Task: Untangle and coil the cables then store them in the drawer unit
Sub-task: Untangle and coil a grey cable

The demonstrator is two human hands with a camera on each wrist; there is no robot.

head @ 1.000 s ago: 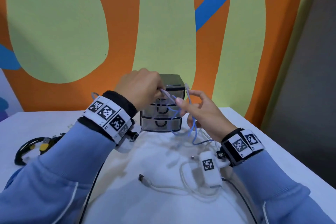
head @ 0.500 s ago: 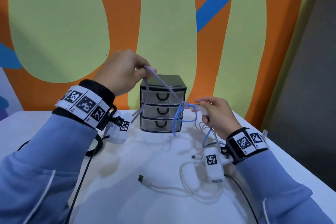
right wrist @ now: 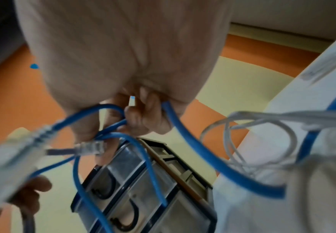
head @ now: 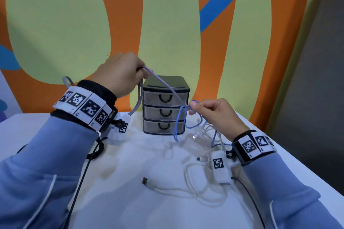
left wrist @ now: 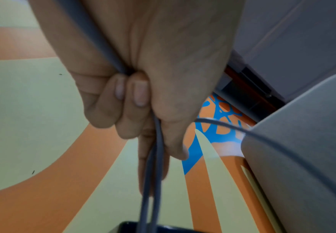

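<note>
Both hands are raised apart before one three-drawer unit (head: 166, 105) on the table (head: 121, 201). Left hand (head: 119, 75), left of the unit, is fisted around one grey cable (head: 163, 87). Right hand (head: 214, 115), right of it, pinches that cable's plug and grips one looped blue cable (head: 181, 121). One white cable (head: 188, 189) lies in front.

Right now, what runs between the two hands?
In the head view, a taut grey cable spans from left hand to right hand, crossing the drawer unit.
</note>
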